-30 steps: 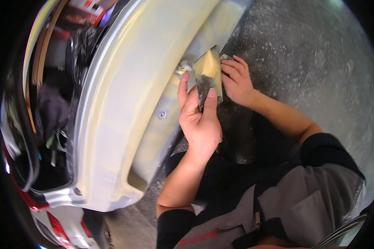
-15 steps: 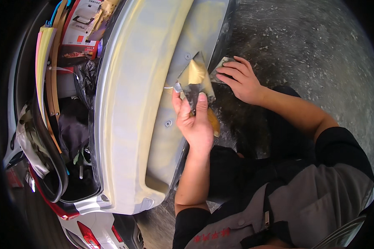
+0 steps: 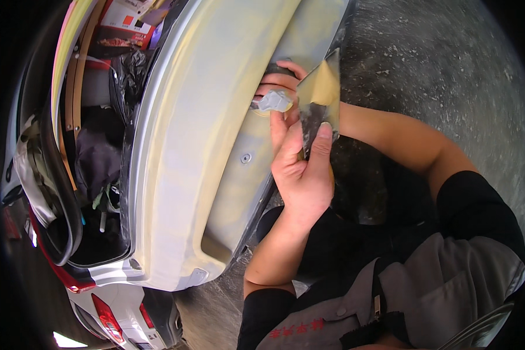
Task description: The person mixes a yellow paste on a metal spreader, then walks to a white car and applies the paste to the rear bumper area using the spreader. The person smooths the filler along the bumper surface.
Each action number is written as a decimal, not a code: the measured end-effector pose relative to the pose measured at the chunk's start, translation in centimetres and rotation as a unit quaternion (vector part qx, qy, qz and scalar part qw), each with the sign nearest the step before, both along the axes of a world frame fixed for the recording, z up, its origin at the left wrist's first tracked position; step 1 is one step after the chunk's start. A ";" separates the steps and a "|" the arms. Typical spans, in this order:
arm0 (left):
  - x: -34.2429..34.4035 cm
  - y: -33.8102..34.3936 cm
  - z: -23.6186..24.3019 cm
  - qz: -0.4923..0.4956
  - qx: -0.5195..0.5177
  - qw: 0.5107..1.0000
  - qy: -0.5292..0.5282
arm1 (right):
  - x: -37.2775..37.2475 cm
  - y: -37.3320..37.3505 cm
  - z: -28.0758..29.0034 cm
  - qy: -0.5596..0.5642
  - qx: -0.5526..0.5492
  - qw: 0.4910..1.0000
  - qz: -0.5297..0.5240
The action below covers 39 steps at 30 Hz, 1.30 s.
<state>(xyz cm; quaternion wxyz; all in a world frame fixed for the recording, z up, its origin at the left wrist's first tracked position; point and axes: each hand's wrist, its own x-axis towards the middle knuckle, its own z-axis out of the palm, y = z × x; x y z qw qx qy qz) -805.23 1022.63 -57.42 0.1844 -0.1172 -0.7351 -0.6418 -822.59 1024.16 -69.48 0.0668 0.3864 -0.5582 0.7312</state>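
Observation:
My left hand (image 3: 304,181) is closed around what looks like a putty knife (image 3: 326,86), its broad blade tilted up. A smooth yellow patch of filler (image 3: 324,88) lies on the blade, with a dark area below it. By the left fingertips is a crumpled light-grey lump (image 3: 274,101); what it is made of is unclear. Behind, my right hand (image 3: 279,80) bends its fingers against the recessed part of the bumper (image 3: 178,157), which is patched grey and yellow. A dark grey pad (image 3: 280,69) shows at those fingers. The blade and left hand hide much of the right hand.
Left of the bumper, the open car boot holds a black plastic bag (image 3: 128,81), a dark cloth bag (image 3: 102,143) and a printed red box (image 3: 125,35). A white car with red tail lights (image 3: 108,315) stands at lower left. Grey concrete floor (image 3: 426,64) lies at right.
My right hand has moved left from beside the bumper onto its recess, with its grey pad. My left hand and the blade have shifted right, and now overlap the right hand.

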 end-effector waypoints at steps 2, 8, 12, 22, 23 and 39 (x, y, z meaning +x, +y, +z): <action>0.1 -0.3 0.1 0.002 -0.038 0.999 0.007 | -0.3 -0.5 0.4 0.130 0.019 0.982 -0.138; -0.1 -0.9 -0.4 -0.008 -0.064 0.997 0.032 | 1.7 -1.0 1.0 0.050 -0.035 0.988 -0.144; -0.5 -0.8 -0.9 -0.002 -0.046 0.998 0.037 | 3.2 0.8 -0.2 0.180 0.050 0.957 -0.224; -0.2 -0.2 -1.0 0.018 -0.031 0.999 0.023 | 3.3 4.0 -4.1 -0.125 -0.017 0.982 0.140; -0.2 -0.2 -1.0 0.019 -0.030 0.999 0.023 | 3.0 4.1 -4.3 -0.045 0.039 0.996 0.063; -0.4 -0.7 -0.9 0.009 -0.081 0.995 0.063 | 5.7 -0.5 -3.0 -0.326 -0.270 0.841 0.337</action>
